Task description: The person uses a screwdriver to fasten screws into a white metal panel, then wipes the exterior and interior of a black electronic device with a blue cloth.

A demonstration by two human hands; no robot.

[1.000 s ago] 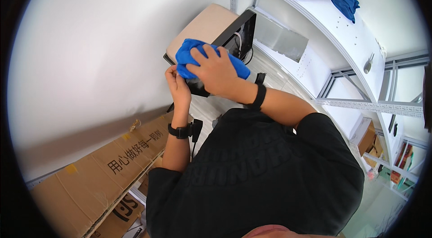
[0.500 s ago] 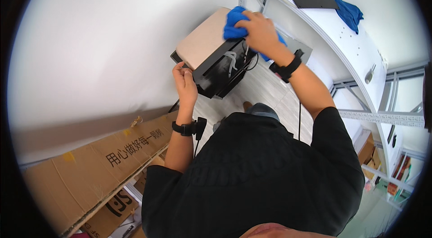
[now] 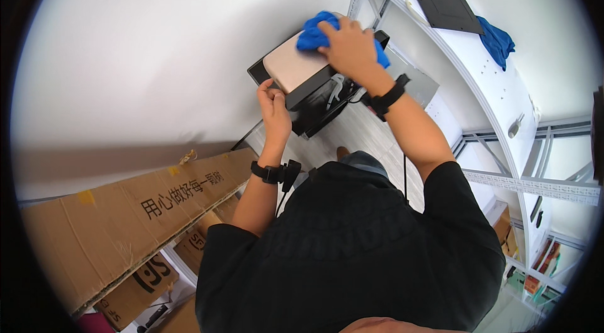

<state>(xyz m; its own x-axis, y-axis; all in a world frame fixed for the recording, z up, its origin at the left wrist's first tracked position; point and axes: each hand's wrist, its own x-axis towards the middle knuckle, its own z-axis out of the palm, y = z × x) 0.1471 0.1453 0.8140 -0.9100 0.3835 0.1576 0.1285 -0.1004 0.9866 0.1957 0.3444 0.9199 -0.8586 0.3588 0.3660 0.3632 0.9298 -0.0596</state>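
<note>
Against the wall stands a black box-shaped appliance (image 3: 308,112) with a smooth beige top panel (image 3: 288,67). A grey looped strip (image 3: 336,90) and dark cables show on its near side. My right hand (image 3: 352,50) presses a bunched blue cloth (image 3: 313,35) onto the far part of the panel, fingers spread over the cloth. Part of the cloth hangs out past the hand on the right. At the near left corner, my left hand (image 3: 275,111) has its fingers curled on the appliance's black edge. Dark bands circle both wrists.
A long cardboard box (image 3: 138,213) lies at the left, with smaller cartons (image 3: 138,289) below it. White metal shelving (image 3: 465,68) curves along the right, carrying a flat black panel (image 3: 443,2), another blue cloth (image 3: 497,41) and a small grey tool (image 3: 516,125). Grey wood-look floor (image 3: 371,131) shows beneath.
My right hand has slid the blue cloth leftward over the beige panel, closer to my left hand. The left hand stays at the corner. The whole view has shifted slightly.
</note>
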